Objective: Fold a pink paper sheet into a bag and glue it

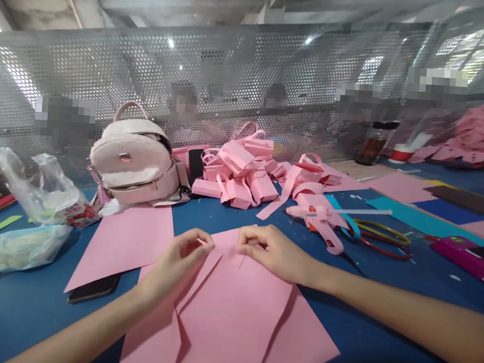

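Observation:
Folded pink sheeting (pixel 233 313), like craft foam or card, lies in front of me, with raised flaps and curved edges, over another pink sheet (pixel 313 344). My left hand (pixel 188 251) is closed in a pinch at the upper end of the left flap. Across from it, my right hand (pixel 272 254) is also closed, thumb and forefinger pressed together just above the sheeting's far part. A short thin dark line shows below those fingertips; whatever they hold is too small to tell. Beyond my right hand lies a pink hot glue gun (pixel 318 214) with a glue stick in it.
A pale pink backpack (pixel 133 160) stands at the back beside a heap of small pink bags (pixel 243 168). Scissors (pixel 383 238) lie right of the glue gun. Plastic bags (pixel 26 238) sit left, and a dark phone (pixel 93 288) lies partly under a pink sheet. A perforated metal screen (pixel 242 65) rises behind.

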`<state>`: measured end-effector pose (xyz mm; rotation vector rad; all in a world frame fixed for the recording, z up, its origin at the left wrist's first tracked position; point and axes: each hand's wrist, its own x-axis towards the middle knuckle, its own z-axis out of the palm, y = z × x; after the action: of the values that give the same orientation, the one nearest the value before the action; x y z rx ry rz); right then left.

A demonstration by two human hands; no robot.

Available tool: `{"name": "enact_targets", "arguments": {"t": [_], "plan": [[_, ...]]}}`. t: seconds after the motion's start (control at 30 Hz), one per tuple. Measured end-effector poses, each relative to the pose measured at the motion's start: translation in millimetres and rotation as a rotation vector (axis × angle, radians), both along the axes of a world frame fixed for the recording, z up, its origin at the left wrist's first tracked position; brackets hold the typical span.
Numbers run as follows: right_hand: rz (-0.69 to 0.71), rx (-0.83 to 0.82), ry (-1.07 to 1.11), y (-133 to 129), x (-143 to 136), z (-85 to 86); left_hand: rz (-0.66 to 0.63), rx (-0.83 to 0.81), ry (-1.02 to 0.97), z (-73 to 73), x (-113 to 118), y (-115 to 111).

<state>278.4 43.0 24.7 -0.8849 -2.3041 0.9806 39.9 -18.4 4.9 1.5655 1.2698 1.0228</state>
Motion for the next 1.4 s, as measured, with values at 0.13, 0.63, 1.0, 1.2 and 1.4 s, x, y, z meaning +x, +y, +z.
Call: {"name": "enact_targets", "arguments": {"t": [0.13, 0.63, 1.0, 1.2, 1.4], "plan": [[-0.096, -0.016, 0.065, 14.0, 17.9, -9.3, 0.004, -0.376, -0.285, -10.6, -18.3, -12.7], [0.102, 0.286, -0.223, 3.2, -15.6, 21.7, -0.27, -0.273, 0.16, 4.0, 1.2, 1.4], [0.128, 0.078, -0.099, 11.7, -38.8, 18.6, -0.236, -0.261, 0.164, -0.2, -1.8, -5.4], [0.124, -0.006, -0.038, 17.5, -42.9, 12.0, -0.214, -0.271, 0.17, -0.5, -10.8, -7.3], [0.133, -0.045, -0.042, 20.5, -42.2, 9.9, -0.194, -0.273, 0.161, -4.1, -8.7, -4.1]]}}
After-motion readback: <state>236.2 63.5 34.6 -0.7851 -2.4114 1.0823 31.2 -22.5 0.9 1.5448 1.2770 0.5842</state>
